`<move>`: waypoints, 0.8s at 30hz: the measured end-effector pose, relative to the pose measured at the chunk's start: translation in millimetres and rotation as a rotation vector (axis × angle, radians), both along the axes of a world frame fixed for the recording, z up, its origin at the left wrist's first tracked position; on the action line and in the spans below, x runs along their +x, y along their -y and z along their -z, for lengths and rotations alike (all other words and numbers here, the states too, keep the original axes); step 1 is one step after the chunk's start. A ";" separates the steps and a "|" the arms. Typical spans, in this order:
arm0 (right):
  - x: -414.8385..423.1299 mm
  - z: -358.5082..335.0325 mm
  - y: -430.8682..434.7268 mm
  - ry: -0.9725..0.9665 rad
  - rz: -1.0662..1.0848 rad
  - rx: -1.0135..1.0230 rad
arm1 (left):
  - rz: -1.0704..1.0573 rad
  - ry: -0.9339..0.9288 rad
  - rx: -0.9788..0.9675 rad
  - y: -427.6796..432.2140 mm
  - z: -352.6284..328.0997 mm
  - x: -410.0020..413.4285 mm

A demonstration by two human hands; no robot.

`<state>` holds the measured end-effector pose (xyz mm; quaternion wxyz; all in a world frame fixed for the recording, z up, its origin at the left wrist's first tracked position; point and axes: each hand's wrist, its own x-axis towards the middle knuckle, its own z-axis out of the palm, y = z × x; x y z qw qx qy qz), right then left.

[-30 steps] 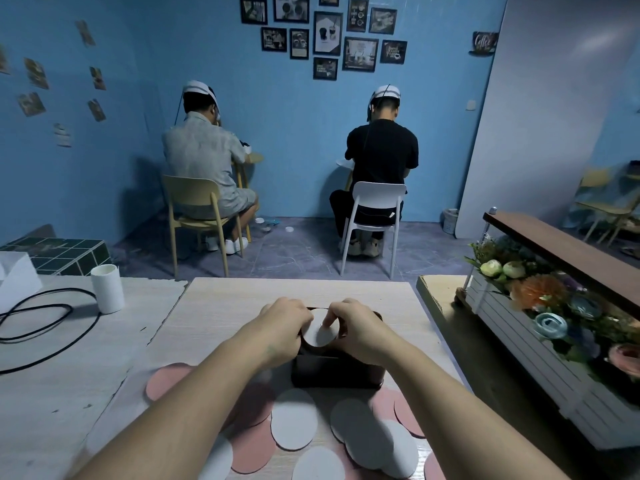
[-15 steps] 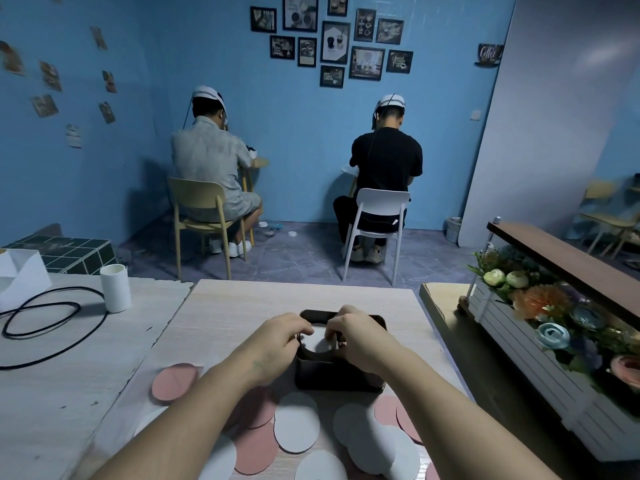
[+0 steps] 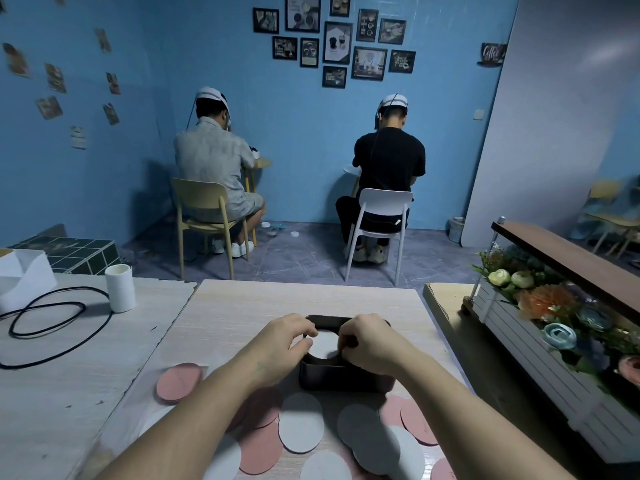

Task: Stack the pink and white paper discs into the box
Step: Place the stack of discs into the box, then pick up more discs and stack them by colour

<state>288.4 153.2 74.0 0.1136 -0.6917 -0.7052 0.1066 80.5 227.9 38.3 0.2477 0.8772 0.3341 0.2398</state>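
1. White paper, in the shape of one disc [image 3: 323, 344], was being set into the dark box [image 3: 341, 374]; this was judged to be the placing step of the task.
2. The disc was seen lying inside the open top of the box, between the two hands, and its underside and what lay below it in the box could not be seen.
3. The left hand [image 3: 280, 342] was held at the left rim of the box, with the palm turned down and the fingers curled together toward the edge of the disc; the fingertips appeared to touch it, but a firm pinch could not be confirmed.
4. The right hand [image 3: 369, 341] was held at the right rim of the box, with its fingers bent and closed at the other edge of the disc, and some fingertips were hidden inside the box.
5. Both forearms were stretched forward from the near side of the box, almost parallel, with the wrists slightly bent down.
6. Many loose discs were left on the table [image 3: 242, 306] on the near side of the box: pink discs [image 3: 178, 382] and white discs [image 3: 300, 422], partly overlapped.
7. For the next move, it was judged that the disc should be released flat, the hands drawn back toward the near side of the box, and one loose disc lifted by its edge.
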 end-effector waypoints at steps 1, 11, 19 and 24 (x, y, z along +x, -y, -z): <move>0.4 0.6 0.1 -0.008 0.001 -0.010 | -0.001 0.002 0.012 0.1 0.6 0.2; 2.3 2.7 6.2 -0.019 0.003 -0.001 | -0.015 0.023 0.020 3.2 0.1 0.3; 2.2 -7.9 35.4 0.028 0.002 0.261 | -0.110 0.146 0.088 34.2 -30.2 -22.4; -21.0 -13.6 91.4 -0.133 -0.092 0.328 | -0.133 0.117 0.066 95.2 -40.4 -44.5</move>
